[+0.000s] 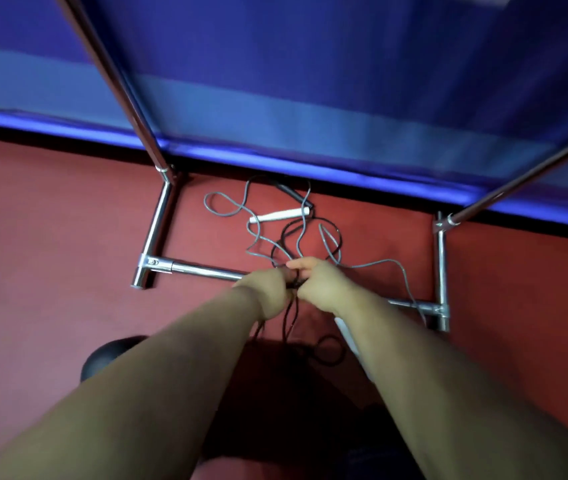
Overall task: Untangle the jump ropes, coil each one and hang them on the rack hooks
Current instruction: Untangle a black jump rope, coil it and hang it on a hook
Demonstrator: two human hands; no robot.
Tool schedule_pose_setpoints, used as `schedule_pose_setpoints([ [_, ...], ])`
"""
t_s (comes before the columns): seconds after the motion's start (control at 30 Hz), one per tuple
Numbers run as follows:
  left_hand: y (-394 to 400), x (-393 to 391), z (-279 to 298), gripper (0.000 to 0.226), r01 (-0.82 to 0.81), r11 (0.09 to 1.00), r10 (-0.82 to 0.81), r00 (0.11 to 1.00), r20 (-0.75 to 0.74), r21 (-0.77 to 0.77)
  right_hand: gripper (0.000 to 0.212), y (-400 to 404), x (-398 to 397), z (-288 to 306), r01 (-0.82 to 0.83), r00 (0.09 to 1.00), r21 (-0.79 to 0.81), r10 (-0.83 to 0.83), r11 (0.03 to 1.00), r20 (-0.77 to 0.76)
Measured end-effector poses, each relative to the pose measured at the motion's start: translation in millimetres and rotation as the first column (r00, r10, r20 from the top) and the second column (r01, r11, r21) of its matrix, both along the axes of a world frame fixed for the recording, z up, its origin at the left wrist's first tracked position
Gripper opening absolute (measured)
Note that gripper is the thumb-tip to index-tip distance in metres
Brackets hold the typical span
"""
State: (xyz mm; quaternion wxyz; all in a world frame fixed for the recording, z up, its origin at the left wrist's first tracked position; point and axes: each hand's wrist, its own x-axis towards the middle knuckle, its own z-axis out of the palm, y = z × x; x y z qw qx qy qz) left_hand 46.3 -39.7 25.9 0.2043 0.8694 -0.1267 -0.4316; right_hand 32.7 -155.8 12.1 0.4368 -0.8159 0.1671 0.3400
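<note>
Two jump ropes lie tangled on the red floor inside the base of a chrome rack (203, 270). The grey rope (254, 233) loops toward the wall, and its white handle (277, 215) lies near the blue wall. The black rope (284, 242) crosses it, and a black handle (289, 192) rests by the wall. My left hand (266, 289) and my right hand (320, 284) meet above the rack's front bar, both gripping black rope strands that hang down between my forearms. A second white handle (346, 336) shows under my right wrist.
The rack's uprights (130, 109) rise on the left and on the right (518, 183). A blue padded wall (310, 98) stands behind. A dark round object (102, 358) sits on the floor at lower left. A black rope loop (327, 351) lies near my feet.
</note>
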Motion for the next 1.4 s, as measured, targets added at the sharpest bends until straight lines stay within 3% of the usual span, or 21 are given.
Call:
schedule_pose_setpoints([
  [0.1,-7,-3,73,0.036,0.041,0.999,-0.037,0.988,0.148,-0.023,0.03,-3,-9,56,-0.114,0.982,-0.087,0.126,0.99,0.141],
  [0.17,0,-10,122,0.028,0.013,0.996,0.007,0.974,0.228,-0.088,0.014,-4,-16,97,-0.143,0.959,-0.128,0.169,0.981,0.227],
  [0.27,22,-32,182,0.019,-0.062,0.97,0.122,0.96,0.252,-0.233,0.008,-3,-39,166,-0.163,0.895,-0.204,0.231,0.965,0.381],
  [0.4,45,-75,232,0.02,-0.036,0.956,0.14,0.928,0.347,-0.29,0.015,-6,-84,245,-0.087,0.841,-0.388,0.276,0.918,0.465],
  [0.5,54,-107,262,0.016,-0.123,0.918,0.301,0.834,0.461,-0.377,0.017,-14,-116,281,0.115,0.779,-0.421,0.182,0.9,0.601],
  [0.57,59,-126,279,0.011,-0.241,0.832,0.491,0.738,0.462,-0.5,0.018,-19,-135,295,0.247,0.752,-0.392,0.08,0.886,0.654],
  [0.67,60,-148,298,0.019,-0.349,0.624,0.719,0.606,0.339,-0.699,0.016,-18,-149,308,0.318,0.728,-0.353,0.012,0.88,0.685],
  [0.73,55,-151,303,0.021,-0.37,0.502,0.795,0.553,0.248,-0.782,0.013,-15,-148,310,0.346,0.694,-0.29,-0.036,0.892,0.719],
  [0.8,50,-141,305,0.018,-0.352,0.455,0.809,0.548,0.215,-0.818,0.011,-12,-138,307,0.394,0.67,-0.177,-0.149,0.902,0.727],
  [0.83,50,-133,305,0.017,-0.329,0.485,0.787,0.569,0.239,-0.811,0.009,-12,-132,304,0.428,0.653,-0.095,-0.235,0.899,0.72],
  [0.9,53,-117,299,0.014,-0.283,0.636,0.674,0.657,0.338,-0.718,0.016,-13,-122,299,0.496,0.601,0.078,-0.406,0.865,0.689],
  [0.97,58,-104,289,0.014,-0.205,0.817,0.46,0.795,0.395,-0.538,0.024,-14,-113,295,0.53,0.518,0.221,-0.518,0.819,0.681],
  [1.03,59,-97,280,0.025,-0.114,0.909,0.294,0.857,0.423,-0.401,0.025,-13,-105,296,0.511,0.452,0.358,-0.599,0.782,0.661],
  [1.1,60,-91,275,0.028,-0.118,0.94,0.262,0.849,0.459,-0.319,0.025,-10,-98,303,0.496,0.377,0.542,-0.731,0.678,0.569],
  [1.2,66,-83,265,0.018,-0.21,0.96,0.269,0.876,0.4,-0.187,0.027,-17,-88,313,0.492,0.251,0.824,-0.953,0.279,0.173],
  [1.27,69,-80,259,0.022,-0.308,0.929,0.358,0.888,0.288,-0.206,0.025,-23,-85,318,0.493,0.221,0.862,-0.975,0.115,0.004],
  [1.33,68,-77,256,0.026,-0.39,0.876,0.457,0.859,0.231,-0.284,0.022,-25,-83,319,0.503,0.251,0.855,-0.968,0.13,-0.001],
  [1.4,65,-75,256,0.027,-0.465,0.821,0.549,0.802,0.233,-0.332,0.021,-22,-82,317,0.511,0.298,0.826,-0.951,0.237,0.089],
])
